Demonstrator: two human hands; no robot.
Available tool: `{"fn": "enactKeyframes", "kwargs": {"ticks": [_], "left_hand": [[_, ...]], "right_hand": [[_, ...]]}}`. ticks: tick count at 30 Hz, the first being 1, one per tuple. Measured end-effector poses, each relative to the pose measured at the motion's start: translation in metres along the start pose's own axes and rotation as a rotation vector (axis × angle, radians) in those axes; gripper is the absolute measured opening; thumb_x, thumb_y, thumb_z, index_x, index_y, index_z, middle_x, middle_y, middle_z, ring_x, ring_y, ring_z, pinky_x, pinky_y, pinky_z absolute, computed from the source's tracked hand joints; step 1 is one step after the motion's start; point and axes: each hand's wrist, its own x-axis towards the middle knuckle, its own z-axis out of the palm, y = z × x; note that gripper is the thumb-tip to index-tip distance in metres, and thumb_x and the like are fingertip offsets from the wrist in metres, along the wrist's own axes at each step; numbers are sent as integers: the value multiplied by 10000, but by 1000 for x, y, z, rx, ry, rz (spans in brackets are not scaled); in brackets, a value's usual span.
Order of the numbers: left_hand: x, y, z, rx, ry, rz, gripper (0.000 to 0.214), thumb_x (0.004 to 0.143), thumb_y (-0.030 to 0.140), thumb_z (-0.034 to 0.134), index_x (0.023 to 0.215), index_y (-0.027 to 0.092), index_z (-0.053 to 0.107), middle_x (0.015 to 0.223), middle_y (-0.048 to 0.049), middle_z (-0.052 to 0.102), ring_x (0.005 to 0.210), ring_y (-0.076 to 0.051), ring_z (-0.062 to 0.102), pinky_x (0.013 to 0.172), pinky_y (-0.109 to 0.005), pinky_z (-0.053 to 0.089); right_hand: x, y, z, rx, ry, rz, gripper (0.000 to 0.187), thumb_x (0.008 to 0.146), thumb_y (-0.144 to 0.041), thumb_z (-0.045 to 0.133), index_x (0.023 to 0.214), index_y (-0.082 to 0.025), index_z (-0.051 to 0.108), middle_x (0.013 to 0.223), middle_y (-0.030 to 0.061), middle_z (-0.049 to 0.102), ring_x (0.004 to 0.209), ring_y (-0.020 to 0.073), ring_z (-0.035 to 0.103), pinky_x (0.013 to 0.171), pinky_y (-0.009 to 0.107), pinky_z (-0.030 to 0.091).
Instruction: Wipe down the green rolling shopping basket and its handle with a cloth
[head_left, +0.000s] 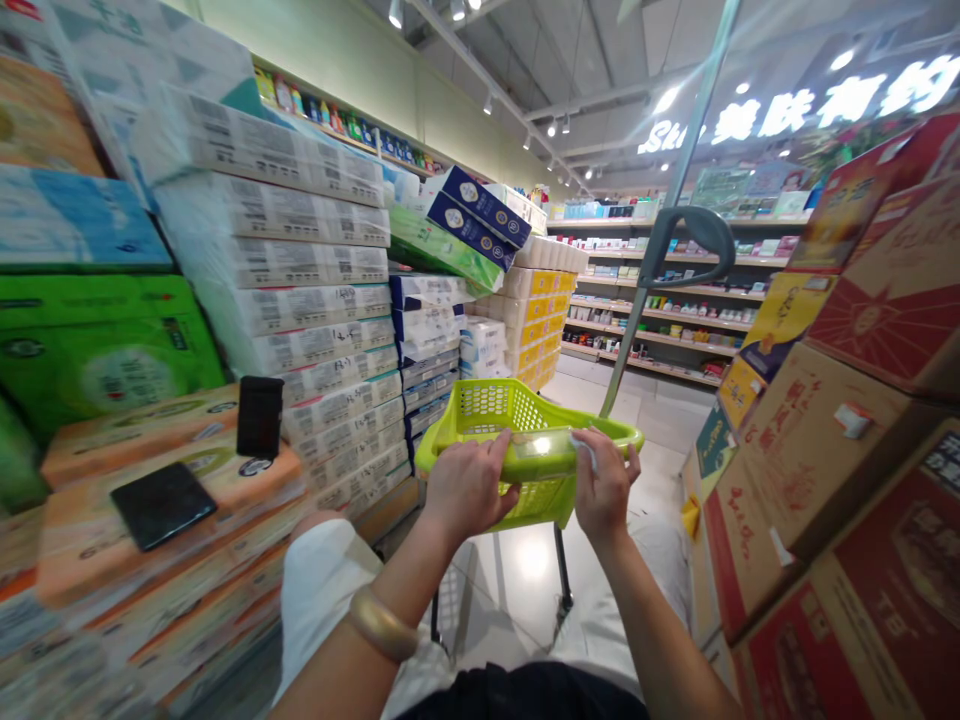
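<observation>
A lime-green plastic shopping basket stands tilted in front of me on a wheeled frame, its grey pull handle raised to the upper right. My left hand grips the basket's near rim, fingers curled over it; a gold bangle sits on that forearm. My right hand is closed on a small white cloth or wipe pressed against the rim near the right corner. The basket looks empty inside.
Stacked tissue packs fill the left side, with two dark phones on orange packs. Red and brown cartons rise at right. A tiled aisle runs ahead toward stocked shelves.
</observation>
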Motion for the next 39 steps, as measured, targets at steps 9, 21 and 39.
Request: {"fn": "enactKeyframes", "kwargs": {"ticks": [9,21,39], "left_hand": [[1,2,-4,-8,-15,-10,647,783,432,574,1347,138,457,941,-122,700,885,-291,647,775,-387,458],[1,3,1,17,-26,2,655,790,451,559,1348,132,431,928,-119,696,846,-286,650,744,-381,459],[1,3,2,-9,8,-22,695,845,619,456,1287,83,486,901,-150,698,826,-296,660,766,-400,458]], "right_hand": [[64,5,-3,-268,-516,152,340,910,-266,382,1037,-226,694,878,66,734,805,218,660,781,323,435],[91,-1,7,-361,-760,82,313,896,-244,417,829,-181,717,744,108,715,699,213,663,689,301,438],[61,-52,10,-137,-649,-90,291,931,-241,415,1048,-226,681,953,52,737,885,198,671,831,293,439]]}}
